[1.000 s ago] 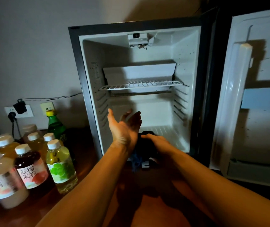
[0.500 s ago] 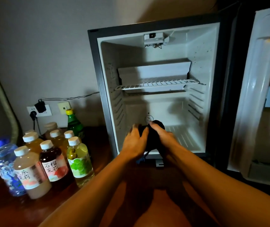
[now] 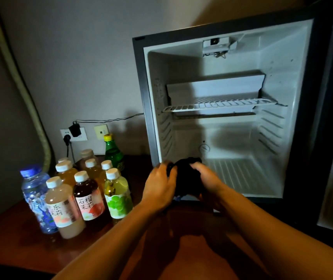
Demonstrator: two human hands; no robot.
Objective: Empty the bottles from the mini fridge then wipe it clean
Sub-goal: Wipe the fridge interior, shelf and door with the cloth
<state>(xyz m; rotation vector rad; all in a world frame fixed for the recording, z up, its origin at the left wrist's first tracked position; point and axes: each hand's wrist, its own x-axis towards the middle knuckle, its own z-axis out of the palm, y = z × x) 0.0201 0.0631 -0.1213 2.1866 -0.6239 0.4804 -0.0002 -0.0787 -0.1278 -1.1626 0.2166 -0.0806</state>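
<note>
Dim wooden desk [image 3: 30, 249]: we are gripping a dark cloth [image 3: 185, 178] with left hand [image 3: 159, 186] and right hand [image 3: 204, 178], fingers curled, at the open mini fridge [image 3: 232, 128] front lip. Bottles [image 3: 85, 188] are standing at nine o'clock.

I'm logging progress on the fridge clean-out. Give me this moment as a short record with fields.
fridge: mini fridge open, no bottles visible inside
shelf: wire shelf in place, bare
bottles: cluster of bottles standing on the wooden table, left of the fridge
cloth: dark cloth bunched at the fridge's front lower edge
left hand: left hand grips the cloth
right hand: right hand grips the cloth
stage: emptying looks done; wiping about to begin
</note>
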